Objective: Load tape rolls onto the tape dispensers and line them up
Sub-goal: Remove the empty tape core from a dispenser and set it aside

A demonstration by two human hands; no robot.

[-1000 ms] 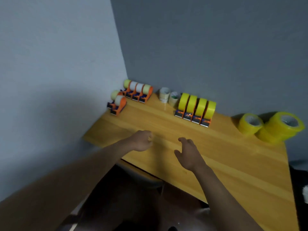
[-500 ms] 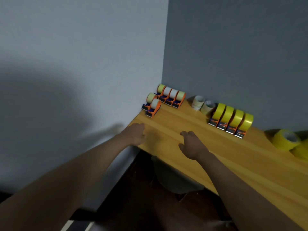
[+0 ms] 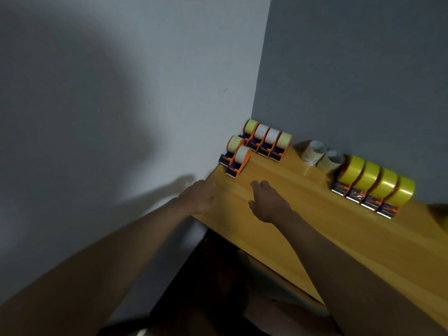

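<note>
On the wooden table (image 3: 351, 238), whose right end runs out of view, 4 yellow-roll dispensers (image 3: 374, 187) line its back edge, 6 pale-roll dispensers (image 3: 258, 144) crowd its corner, 2 blurred loose rolls (image 3: 321, 156) sit between, while the left hand (image 3: 200, 196) and right hand (image 3: 268, 202) hover apart over its near edge, empty, fingers hidden.

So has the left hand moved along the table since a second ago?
Yes. The left hand has slid from mid-table to the table's left end, by the pair of orange dispensers.
</note>
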